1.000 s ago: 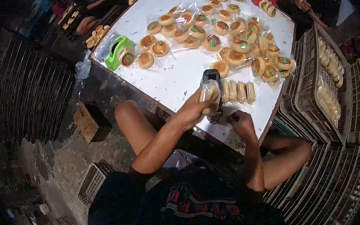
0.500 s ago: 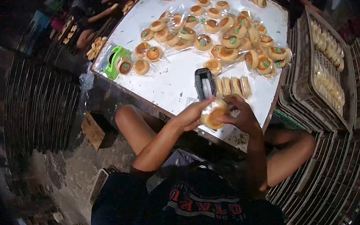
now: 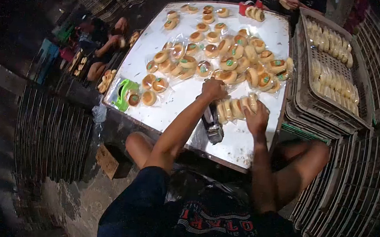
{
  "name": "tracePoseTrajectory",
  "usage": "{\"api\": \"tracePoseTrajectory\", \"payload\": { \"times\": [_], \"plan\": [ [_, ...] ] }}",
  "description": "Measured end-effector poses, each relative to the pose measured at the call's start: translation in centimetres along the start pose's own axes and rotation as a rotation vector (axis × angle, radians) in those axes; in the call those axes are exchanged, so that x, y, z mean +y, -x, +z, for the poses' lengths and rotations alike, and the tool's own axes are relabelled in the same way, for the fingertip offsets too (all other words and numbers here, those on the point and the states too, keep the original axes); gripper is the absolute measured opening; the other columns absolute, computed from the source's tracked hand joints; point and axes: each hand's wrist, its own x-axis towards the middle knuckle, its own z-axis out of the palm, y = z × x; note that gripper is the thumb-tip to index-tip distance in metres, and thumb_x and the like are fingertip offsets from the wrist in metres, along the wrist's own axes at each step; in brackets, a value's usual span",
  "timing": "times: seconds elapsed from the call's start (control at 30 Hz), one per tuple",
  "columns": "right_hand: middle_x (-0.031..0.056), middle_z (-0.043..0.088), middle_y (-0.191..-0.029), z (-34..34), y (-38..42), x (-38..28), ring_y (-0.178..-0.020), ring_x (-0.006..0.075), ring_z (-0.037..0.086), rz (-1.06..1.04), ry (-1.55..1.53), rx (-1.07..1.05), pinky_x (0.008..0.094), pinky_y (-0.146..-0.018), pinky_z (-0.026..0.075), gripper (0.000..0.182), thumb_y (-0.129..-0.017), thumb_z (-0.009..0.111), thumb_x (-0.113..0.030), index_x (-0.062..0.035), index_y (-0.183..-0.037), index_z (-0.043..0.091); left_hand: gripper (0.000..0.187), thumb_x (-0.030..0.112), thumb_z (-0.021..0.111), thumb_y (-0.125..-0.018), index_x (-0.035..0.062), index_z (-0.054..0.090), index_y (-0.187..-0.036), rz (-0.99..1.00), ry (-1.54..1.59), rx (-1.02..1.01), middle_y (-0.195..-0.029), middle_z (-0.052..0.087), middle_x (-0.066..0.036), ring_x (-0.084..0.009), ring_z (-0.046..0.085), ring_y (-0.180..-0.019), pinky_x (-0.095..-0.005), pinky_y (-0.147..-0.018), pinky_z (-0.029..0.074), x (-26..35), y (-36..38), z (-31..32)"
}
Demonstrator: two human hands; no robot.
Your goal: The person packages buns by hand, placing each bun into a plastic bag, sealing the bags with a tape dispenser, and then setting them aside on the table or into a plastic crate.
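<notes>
Near the middle of the frame, I am seeing my left hand (image 3: 214, 90) sitting at the lower edge of the pile, right beside a browned bun (image 3: 225, 75). Its fingers are pointing away from the camera, so I cannot tell whether they are gripping or only touching. Just below and to its right, a row of wrapped buns (image 3: 232, 110) is lying on the white table (image 3: 172, 112). My right hand (image 3: 257, 118) is touching the right end of that row with its fingers bent; I cannot tell whether they are closing around the last bun. Left of the row, a black tape dispenser (image 3: 216, 134) is lying aslant, its upper end disappearing under my left hand.

Above, a pile of bagged buns (image 3: 232, 63) is spreading across the table, some bearing green labels. A green tape dispenser (image 3: 122, 93) is standing at the table's left corner. At the right of the frame, a crate (image 3: 324, 57) is holding more wrapped buns, and at upper left another person's hand (image 3: 116, 40) is showing dimly.
</notes>
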Motion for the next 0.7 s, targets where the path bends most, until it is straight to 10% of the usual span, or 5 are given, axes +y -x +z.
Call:
{"api": "tracePoseTrajectory", "payload": {
  "times": [0.1,0.33,0.5,0.57,0.7],
  "plan": [
    [0.0214,0.055,-0.121,-1.9,-0.5,-2.8,-0.113,0.0386,0.053,0.144,0.028,-0.102,0.0490,-0.096,0.041,0.062,-0.078,0.073,-0.034,0.0015,-0.124,0.053,0.030,0.031,0.076,-0.071,0.0182,0.073,-0.097,-0.047,-0.112,-0.020,-0.097,0.069,-0.016,-0.0332,0.068,-0.089,-0.0447,-0.080,0.053,-0.1,-2.8,2.9],
    [0.0194,0.055,-0.119,-5.0,-2.1,-7.4,-0.112,0.0338,0.053,0.041,-0.141,-0.004,0.0449,-0.096,0.042,0.065,-0.077,0.078,-0.030,0.0008,-0.127,0.050,0.004,0.004,0.055,-0.088,0.0019,0.056,-0.091,0.015,1.277,-0.024,-0.100,0.068,-0.014,-0.0212,0.063,-0.100,-0.0308,-0.087,0.048,0.9,4.7,-5.2],
    [0.0073,0.058,-0.098,-4.1,-1.1,-11.7,-0.088,0.0125,0.057,0.325,-0.929,-0.368,0.0257,-0.076,0.049,0.053,-0.079,0.078,-0.009,-0.0003,-0.123,0.049,0.035,0.026,0.052,-0.098,0.0041,0.045,-0.124,-0.019,2.005,-0.091,-0.129,0.054,-0.021,-0.0289,0.057,-0.113,-0.0420,-0.100,0.046,2.0,12.2,-5.0],
    [0.0013,0.054,-0.088,-1.3,0.8,-10.4,-0.081,0.0065,0.054,0.341,-1.026,-0.286,0.0204,-0.073,0.047,0.047,-0.079,0.077,-0.004,-0.0011,-0.117,0.049,0.043,0.031,0.055,-0.097,0.0040,0.045,-0.129,-0.019,1.580,-0.059,-0.122,0.058,-0.015,-0.0243,0.058,-0.111,-0.0388,-0.097,0.049,1.8,14.3,-3.7],
    [-0.0021,0.050,-0.085,-3.1,1.4,-11.5,-0.075,0.0054,0.050,0.411,-0.743,-0.473,0.0198,-0.071,0.046,0.048,-0.078,0.077,-0.002,-0.0042,-0.116,0.047,0.056,0.008,0.065,-0.087,0.0021,0.041,-0.137,-0.139,1.733,-0.321,-0.117,0.060,-0.012,-0.0215,0.061,-0.106,-0.0339,-0.090,0.053,2.3,17.8,-2.0]
  ]
}}
